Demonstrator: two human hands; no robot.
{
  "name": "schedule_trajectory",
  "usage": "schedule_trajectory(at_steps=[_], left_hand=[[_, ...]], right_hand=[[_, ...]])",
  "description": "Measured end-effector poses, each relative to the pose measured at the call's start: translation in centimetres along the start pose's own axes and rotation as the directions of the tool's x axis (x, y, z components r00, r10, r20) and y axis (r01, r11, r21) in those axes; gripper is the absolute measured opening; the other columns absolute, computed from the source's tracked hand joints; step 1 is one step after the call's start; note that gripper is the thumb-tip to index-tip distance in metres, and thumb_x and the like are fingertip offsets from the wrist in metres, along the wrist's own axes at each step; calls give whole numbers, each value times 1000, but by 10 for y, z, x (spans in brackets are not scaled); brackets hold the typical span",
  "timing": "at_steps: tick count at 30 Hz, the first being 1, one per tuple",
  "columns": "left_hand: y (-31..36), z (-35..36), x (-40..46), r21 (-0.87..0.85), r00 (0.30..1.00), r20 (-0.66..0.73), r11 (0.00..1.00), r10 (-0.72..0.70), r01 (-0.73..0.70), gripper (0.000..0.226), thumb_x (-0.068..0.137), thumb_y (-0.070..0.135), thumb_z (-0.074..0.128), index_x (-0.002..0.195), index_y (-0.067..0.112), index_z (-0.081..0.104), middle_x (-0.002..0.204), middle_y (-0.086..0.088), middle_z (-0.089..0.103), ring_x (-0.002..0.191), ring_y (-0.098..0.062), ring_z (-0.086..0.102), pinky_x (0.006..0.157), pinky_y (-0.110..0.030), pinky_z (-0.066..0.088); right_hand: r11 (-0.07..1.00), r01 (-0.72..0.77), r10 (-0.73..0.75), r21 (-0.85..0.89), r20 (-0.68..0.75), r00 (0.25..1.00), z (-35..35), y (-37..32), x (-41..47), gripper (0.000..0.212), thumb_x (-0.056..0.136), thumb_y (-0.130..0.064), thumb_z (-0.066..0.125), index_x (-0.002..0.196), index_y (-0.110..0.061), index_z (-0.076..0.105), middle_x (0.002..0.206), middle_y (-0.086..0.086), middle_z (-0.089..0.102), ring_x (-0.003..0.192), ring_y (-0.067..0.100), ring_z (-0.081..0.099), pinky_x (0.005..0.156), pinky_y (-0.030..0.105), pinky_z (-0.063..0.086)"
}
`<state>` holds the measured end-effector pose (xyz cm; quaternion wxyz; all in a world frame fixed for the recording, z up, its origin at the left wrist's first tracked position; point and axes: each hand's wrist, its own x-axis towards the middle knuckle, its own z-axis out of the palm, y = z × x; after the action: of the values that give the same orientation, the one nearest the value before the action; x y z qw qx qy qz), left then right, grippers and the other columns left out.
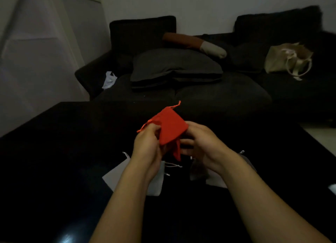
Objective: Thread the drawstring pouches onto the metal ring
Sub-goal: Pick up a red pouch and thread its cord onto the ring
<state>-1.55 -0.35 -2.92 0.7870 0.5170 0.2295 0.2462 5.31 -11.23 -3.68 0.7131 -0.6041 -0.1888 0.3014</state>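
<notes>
Overhead, dim sofa (200, 90) behind black table (54, 152)

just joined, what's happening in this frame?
A person holds a red drawstring pouch up over a dark table with both hands. The left hand pinches its cord; the right hand grips the other side. Pale pouches lie on the table under the arms. No metal ring is visible in this dim view, so nothing looks threaded yet. A dark sofa sits behind.
</notes>
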Motion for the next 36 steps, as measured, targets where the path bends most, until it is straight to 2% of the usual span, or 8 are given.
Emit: schedule_trajectory(at_steps=[6, 13, 17, 19, 22, 26, 31, 36], left_hand=[[-9, 35, -3, 34, 993, 113, 998, 39, -43, 31, 91, -3, 42, 73, 9, 64, 57, 1, 67, 48, -5, 61, 47, -15, 48], [-19, 60, -8, 147, 989, 147, 989, 2, -24, 24, 91, 1, 46, 84, 6, 68, 77, -11, 68, 73, -22, 62, 70, -33, 50], [-28, 62, -3, 148, 993, 78, 986, -92, 80, 19, 90, 5, 45, 83, 10, 62, 77, -12, 59, 71, -23, 55, 69, -33, 45], [-30, 60, -3, 127, 989, 46, 983, -138, 132, 21, 90, 5, 44, 77, 13, 58, 68, -6, 54, 62, -17, 51, 64, -31, 43], [-32, 55, -1, 85, 980, 34, 977, -197, 194, 18, 90, 8, 43, 83, 14, 59, 72, -7, 58, 65, -21, 56, 73, -40, 48], [-28, 50, 2, 21, 980, -20, 980, -200, 200, 18, 91, 12, 38, 84, 17, 54, 70, -5, 55, 57, -18, 54, 49, -26, 47], [-23, 47, 1, -57, 991, 20, 989, -133, 134, 26, 95, 34, 41, 74, 19, 49, 55, 2, 43, 36, -10, 41, 33, -13, 25], [-21, 49, 0, -16, 1000, -2, 1000, -13, 13, 27, 94, 41, 59, 79, 19, 62, 62, 3, 60, 50, -10, 55, 42, -19, 42]], right_hand=[[997, -24, 24, 77, 2, 1000, -43, -22, -19, 44, 94, -35, 39, 120, -15, 67, 102, 5, 66, 87, 17, 58, 71, 33, 45], [991, -6, -13, -133, -137, 991, -67, -18, -30, 63, 93, -64, 39, 104, -12, 74, 99, 14, 75, 84, 22, 69, 77, 38, 55], [954, -125, 61, -274, -231, 971, -76, -9, -28, 57, 100, -53, 35, 92, -8, 69, 76, 11, 65, 63, 23, 58, 55, 28, 48], [825, -207, 101, -526, -223, 970, -87, 0, -29, 36, 94, -38, 51, 81, -8, 68, 72, 12, 63, 60, 25, 58, 54, 31, 45], [283, -220, 209, -934, -163, 964, -97, 11, -35, 29, 69, -40, 80, 78, -15, 68, 83, 3, 71, 76, 20, 69, 69, 33, 58], [116, -164, 174, -980, -143, 974, -86, 22, -38, 56, 57, -32, 92, 104, -18, 64, 115, 1, 60, 102, 25, 64, 82, 36, 56], [236, -101, 201, -966, -53, 978, -91, 23, -24, 30, 67, -25, 88, 90, -14, 72, 90, 2, 72, 86, 17, 68, 76, 31, 56], [736, -100, 306, -669, 197, 931, -64, 31, -27, 16, 82, -12, 77, 79, -22, 64, 64, -8, 61, 56, 3, 56, 57, 22, 45]])
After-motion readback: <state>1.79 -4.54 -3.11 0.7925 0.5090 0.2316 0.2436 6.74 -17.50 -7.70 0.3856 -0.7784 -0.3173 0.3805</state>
